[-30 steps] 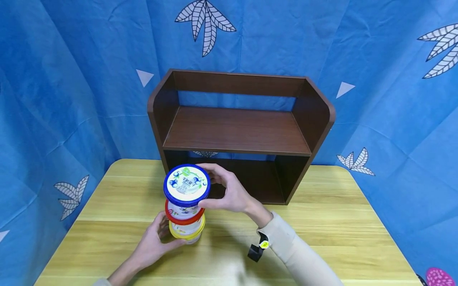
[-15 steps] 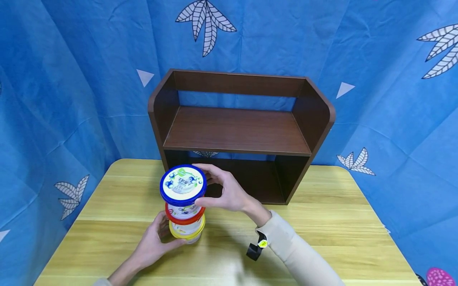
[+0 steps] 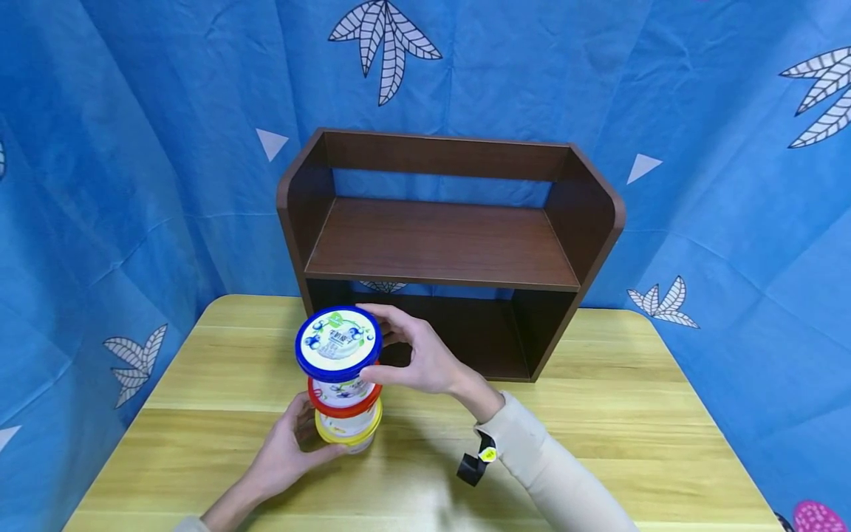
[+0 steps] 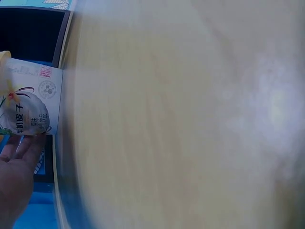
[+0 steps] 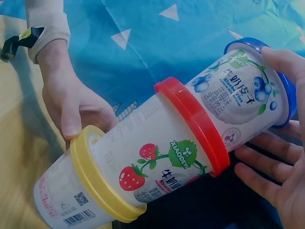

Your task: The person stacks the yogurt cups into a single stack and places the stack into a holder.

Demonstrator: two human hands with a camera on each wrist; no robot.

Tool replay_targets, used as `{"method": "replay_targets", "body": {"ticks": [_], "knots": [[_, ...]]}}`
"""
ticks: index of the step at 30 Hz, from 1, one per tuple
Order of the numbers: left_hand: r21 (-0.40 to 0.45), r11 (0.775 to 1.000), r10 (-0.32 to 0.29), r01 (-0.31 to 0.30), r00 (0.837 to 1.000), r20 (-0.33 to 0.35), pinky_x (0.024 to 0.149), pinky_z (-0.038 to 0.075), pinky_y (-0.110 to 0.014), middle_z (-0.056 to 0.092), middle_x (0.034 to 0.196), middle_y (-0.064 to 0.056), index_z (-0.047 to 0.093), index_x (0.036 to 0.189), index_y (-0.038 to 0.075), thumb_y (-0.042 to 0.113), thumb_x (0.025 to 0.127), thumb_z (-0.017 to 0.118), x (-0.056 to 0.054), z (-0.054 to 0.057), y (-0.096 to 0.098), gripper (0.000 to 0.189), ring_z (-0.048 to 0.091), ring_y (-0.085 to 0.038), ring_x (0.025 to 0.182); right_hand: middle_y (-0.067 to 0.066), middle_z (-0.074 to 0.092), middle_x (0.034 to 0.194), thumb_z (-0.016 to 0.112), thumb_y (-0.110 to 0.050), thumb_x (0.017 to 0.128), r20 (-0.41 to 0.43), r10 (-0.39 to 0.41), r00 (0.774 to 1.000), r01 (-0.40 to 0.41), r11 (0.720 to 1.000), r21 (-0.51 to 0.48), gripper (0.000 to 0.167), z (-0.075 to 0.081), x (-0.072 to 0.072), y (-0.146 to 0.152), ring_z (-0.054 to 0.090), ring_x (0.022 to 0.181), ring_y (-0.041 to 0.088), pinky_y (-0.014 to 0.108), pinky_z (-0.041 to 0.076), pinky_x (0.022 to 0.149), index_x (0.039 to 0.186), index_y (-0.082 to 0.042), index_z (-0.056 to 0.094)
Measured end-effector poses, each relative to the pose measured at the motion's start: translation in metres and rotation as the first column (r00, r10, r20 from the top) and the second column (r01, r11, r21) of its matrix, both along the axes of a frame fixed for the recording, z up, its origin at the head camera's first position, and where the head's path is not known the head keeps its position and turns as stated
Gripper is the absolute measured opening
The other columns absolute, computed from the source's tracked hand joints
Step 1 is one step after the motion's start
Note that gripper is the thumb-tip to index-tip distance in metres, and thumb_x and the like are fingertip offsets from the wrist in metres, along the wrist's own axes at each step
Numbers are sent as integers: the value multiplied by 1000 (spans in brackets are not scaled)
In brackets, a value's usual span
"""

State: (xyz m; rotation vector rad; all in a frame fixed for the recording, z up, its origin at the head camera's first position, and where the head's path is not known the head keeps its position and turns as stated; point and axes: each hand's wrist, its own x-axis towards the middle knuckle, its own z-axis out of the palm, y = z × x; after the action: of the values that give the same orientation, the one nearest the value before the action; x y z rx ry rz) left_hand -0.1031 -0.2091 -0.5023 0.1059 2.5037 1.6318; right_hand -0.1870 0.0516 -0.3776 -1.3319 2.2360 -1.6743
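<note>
Three white lidded tubs form a stack in front of the shelf. At the bottom is the yellow-lidded tub (image 3: 349, 437), gripped by my left hand (image 3: 282, 454) with the thumb at the lid's rim. Above it stands the red-lidded tub (image 3: 342, 403), with strawberries printed on its side in the right wrist view. On top is the blue-lidded tub (image 3: 338, 342), marked with blueberries; my right hand (image 3: 425, 358) holds it, thumb on the near side and fingers behind. The left wrist view catches the left fingers (image 4: 29, 148) against a tub's printed side (image 4: 33, 100).
A dark brown two-tier shelf (image 3: 439, 240) stands at the back of the light wooden table (image 3: 618, 443), right behind the stack. A blue patterned curtain (image 3: 499, 66) hangs behind. A black strap with a small black box (image 3: 473, 468) hangs from the right sleeve.
My right hand has shifted slightly left with the blue-lidded tub, bringing it more over the red lid's left side. The left hand and the two lower tubs stay in place.
</note>
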Motion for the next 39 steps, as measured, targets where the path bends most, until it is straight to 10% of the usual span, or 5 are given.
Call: {"method": "replay_targets", "body": {"ticks": [14, 31, 39], "knots": [[-6, 1000, 8, -8, 1000, -5, 110, 58, -49, 64, 145, -9, 45, 148, 16, 31, 79, 95, 0, 0, 1, 87, 62, -33, 135, 15, 66, 139, 77, -53, 93, 13, -125, 992, 126, 988, -93, 78, 5, 13, 25, 69, 119, 29, 38, 62, 102, 155, -15, 48], [-9, 1000, 4, -4, 1000, -28, 101, 55, -20, 65, 142, -7, 45, 147, 15, 30, 77, 96, 2, -1, 1, 88, 63, -31, 133, 25, 70, 130, 78, -22, 96, -27, -313, 950, 289, 906, -309, 61, 25, 29, 69, 74, 114, 20, 31, 63, 99, 146, 1, 54], [6, 1000, 0, 0, 999, -33, 100, 55, -19, 66, 141, -7, 46, 146, 15, 28, 77, 96, 2, -2, 1, 86, 63, -30, 132, 2, 73, 128, 73, 3, 91, -74, -380, 922, 331, 873, -359, 56, 35, 36, 93, 74, 112, 15, 26, 63, 97, 143, 9, 54]]}}
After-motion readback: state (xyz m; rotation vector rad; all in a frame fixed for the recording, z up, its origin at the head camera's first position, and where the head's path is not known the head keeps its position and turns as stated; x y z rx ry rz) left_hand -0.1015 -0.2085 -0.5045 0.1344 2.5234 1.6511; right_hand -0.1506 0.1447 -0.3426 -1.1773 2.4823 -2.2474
